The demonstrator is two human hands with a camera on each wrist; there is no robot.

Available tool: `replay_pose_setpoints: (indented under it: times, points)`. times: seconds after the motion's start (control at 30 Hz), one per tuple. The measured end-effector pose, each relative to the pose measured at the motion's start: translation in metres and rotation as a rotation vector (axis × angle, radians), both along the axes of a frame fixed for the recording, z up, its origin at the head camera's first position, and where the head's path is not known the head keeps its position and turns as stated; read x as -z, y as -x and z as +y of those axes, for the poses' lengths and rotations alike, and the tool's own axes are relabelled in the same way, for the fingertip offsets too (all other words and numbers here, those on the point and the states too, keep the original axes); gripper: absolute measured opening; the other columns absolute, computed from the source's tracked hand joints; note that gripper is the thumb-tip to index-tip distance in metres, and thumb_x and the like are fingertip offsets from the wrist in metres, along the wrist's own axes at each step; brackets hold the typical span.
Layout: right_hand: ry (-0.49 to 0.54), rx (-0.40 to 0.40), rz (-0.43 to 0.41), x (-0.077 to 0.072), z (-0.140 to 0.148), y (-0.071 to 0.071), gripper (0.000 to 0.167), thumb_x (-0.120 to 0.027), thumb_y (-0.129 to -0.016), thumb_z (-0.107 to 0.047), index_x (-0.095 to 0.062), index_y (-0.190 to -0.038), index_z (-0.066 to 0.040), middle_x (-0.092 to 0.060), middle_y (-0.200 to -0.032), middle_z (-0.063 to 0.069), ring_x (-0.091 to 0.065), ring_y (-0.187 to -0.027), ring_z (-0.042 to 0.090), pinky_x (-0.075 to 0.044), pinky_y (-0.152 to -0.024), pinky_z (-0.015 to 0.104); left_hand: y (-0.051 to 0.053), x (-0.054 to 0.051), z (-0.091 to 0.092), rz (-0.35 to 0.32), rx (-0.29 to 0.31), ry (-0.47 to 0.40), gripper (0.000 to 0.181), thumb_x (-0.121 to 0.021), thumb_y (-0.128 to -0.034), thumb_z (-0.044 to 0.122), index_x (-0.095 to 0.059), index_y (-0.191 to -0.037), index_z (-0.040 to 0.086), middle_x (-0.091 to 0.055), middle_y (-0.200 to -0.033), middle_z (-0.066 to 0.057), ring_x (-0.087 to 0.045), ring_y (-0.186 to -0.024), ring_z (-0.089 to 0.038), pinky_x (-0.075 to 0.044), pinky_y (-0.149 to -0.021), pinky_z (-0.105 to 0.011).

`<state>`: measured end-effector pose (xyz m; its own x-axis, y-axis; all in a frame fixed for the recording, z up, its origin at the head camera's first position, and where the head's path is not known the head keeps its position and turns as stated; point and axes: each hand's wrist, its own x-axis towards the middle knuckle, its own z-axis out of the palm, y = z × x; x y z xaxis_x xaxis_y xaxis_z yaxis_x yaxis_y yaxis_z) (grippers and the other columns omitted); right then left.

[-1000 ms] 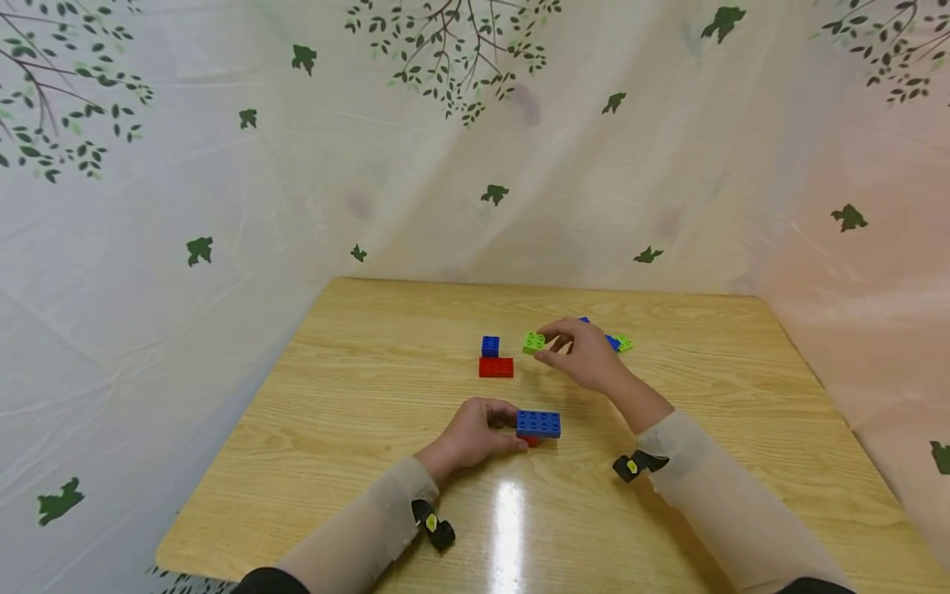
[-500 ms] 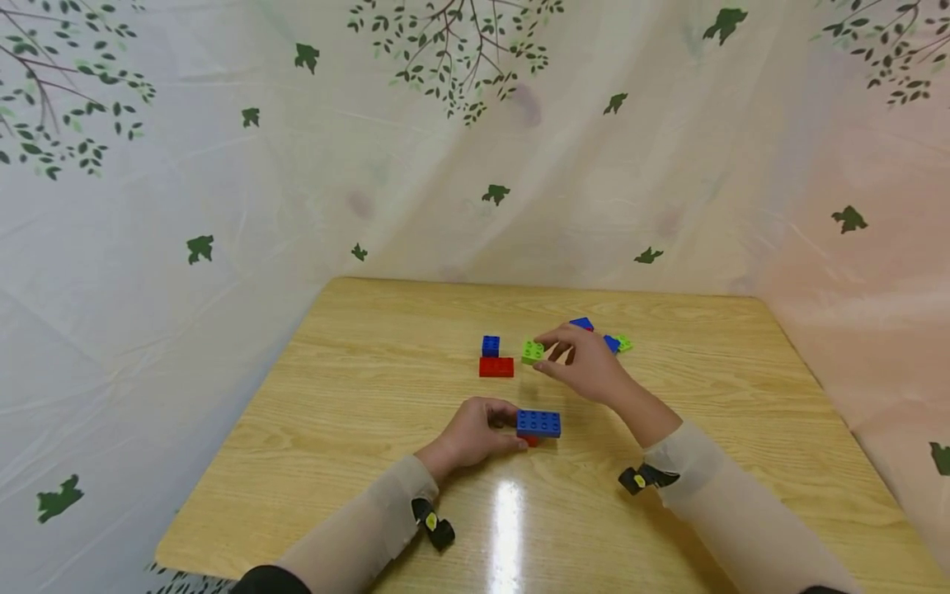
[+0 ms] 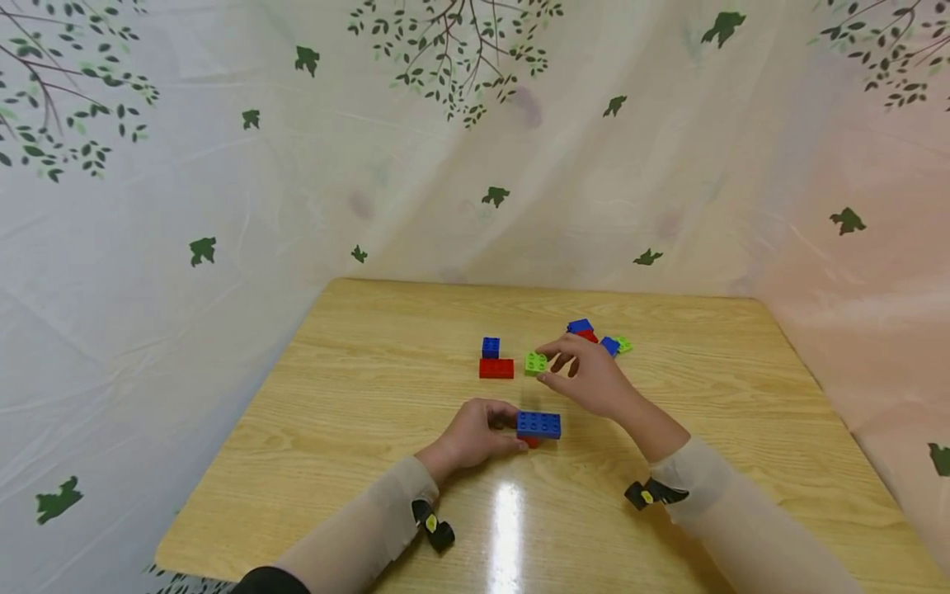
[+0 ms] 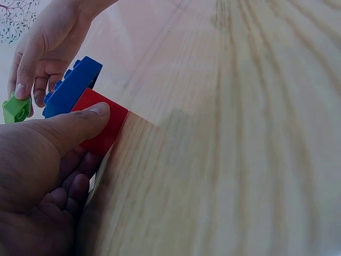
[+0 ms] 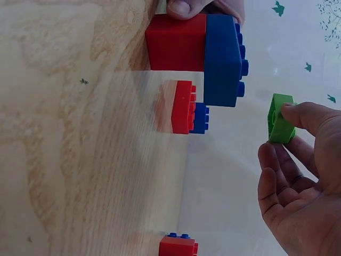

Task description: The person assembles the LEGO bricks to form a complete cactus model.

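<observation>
The green block (image 3: 536,364) hangs in the air past the far side of the long blue block (image 3: 538,425), and it is higher up, with a gap between the 2. The right hand (image 3: 590,379) pinches it by thumb and pointer finger, and its other fingers curl loosely. The hollow side of the green block looks down. The right arm comes in from the right, so the hand points left.

The long blue block lies side to side, with 2 rows of 4 bumps facing up. It is on top of a red block (image 5: 176,42), and its right end sticks out past it. The left hand (image 3: 475,433) is nearer to these 2. It comes in from the left, low by the table (image 3: 401,346), and pinches the red block, with the thumb on the near side.

A small blue block (image 3: 491,347) and a long red block (image 3: 496,369) are near, left of the green block.
</observation>
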<state>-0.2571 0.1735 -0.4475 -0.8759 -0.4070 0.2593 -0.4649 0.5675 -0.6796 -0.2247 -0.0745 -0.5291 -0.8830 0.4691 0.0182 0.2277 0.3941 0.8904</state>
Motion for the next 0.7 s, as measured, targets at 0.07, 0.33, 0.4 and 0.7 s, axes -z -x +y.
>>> replay_pose_setpoints:
  times: [0.07, 0.33, 0.4, 0.7]
  points:
    - [0.008, -0.001, -0.007, 0.001, 0.000, -0.002, 0.034, -0.082, -0.094, -0.024, -0.073, -0.126, -0.020, -0.066, -0.113, -0.004, -0.066, -0.094, 0.014, -0.056, -0.076, 0.038, 0.000, 0.000, 0.000, -0.002, -0.001, -0.003, 0.032, -0.093, -0.0817, 0.021, -0.080, -0.111, 0.018, -0.076, -0.100, 0.014, -0.071, -0.093, -0.005, -0.058, -0.087, -0.027]
    - [0.031, -0.008, -0.007, 0.002, -0.002, -0.010, 0.034, -0.085, -0.091, -0.023, -0.073, -0.123, -0.019, -0.067, -0.111, -0.004, -0.067, -0.094, 0.020, -0.055, -0.075, 0.036, 0.000, 0.002, 0.000, -0.011, -0.005, -0.025, 0.031, -0.093, -0.0812, 0.021, -0.080, -0.110, 0.019, -0.077, -0.099, 0.013, -0.072, -0.093, -0.005, -0.058, -0.087, -0.027]
    - [0.033, -0.012, -0.010, 0.002, -0.002, -0.013, 0.035, -0.085, -0.090, -0.024, -0.073, -0.123, -0.019, -0.067, -0.112, -0.004, -0.067, -0.095, 0.021, -0.055, -0.075, 0.037, 0.000, 0.002, 0.000, -0.013, -0.004, -0.025, 0.031, -0.093, -0.0816, 0.021, -0.080, -0.110, 0.019, -0.077, -0.099, 0.013, -0.072, -0.093, -0.005, -0.058, -0.087, -0.027]
    - [0.030, -0.041, -0.030, 0.006, -0.005, -0.018, 0.034, -0.087, -0.089, -0.024, -0.075, -0.121, -0.021, -0.067, -0.109, -0.009, -0.065, -0.092, 0.013, -0.056, -0.076, 0.036, 0.001, 0.001, -0.001, -0.012, 0.003, -0.008, 0.031, -0.093, -0.0825, 0.023, -0.080, -0.111, 0.020, -0.076, -0.100, 0.014, -0.071, -0.094, -0.005, -0.058, -0.089, -0.028]
